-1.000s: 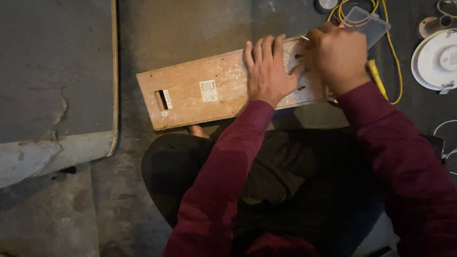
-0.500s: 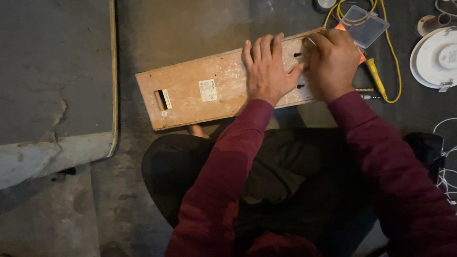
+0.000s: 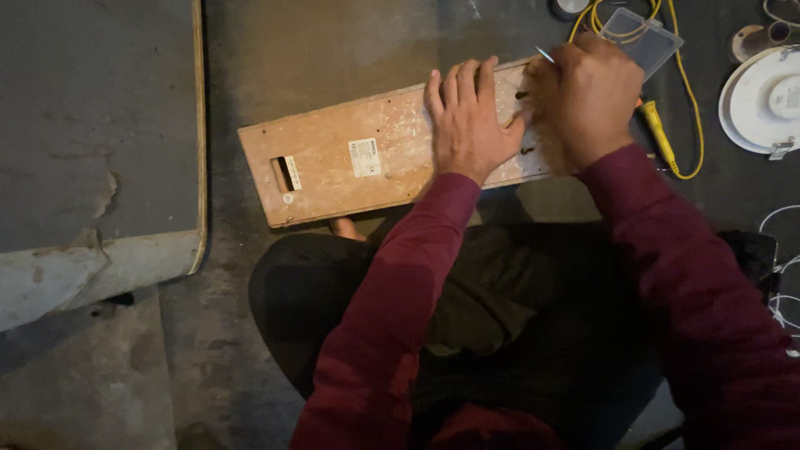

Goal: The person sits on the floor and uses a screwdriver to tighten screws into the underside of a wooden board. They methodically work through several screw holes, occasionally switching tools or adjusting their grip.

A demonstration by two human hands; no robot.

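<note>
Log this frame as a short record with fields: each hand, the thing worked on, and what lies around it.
left hand: flat, palm down on the long scuffed tan panel
right hand: fisted around a thin metal tool, tip hidden
panel: lying on grey floor, rectangular slot and white label showing
nearby: clear plastic box, yellow cable, round white fixture

Left hand (image 3: 467, 125) flat, palm down, fingers (image 3: 460, 83) spread forward, right hand (image 3: 587, 100) curled into a fist just beside it, both maroon-sleeved forearms reaching ahead.
</note>
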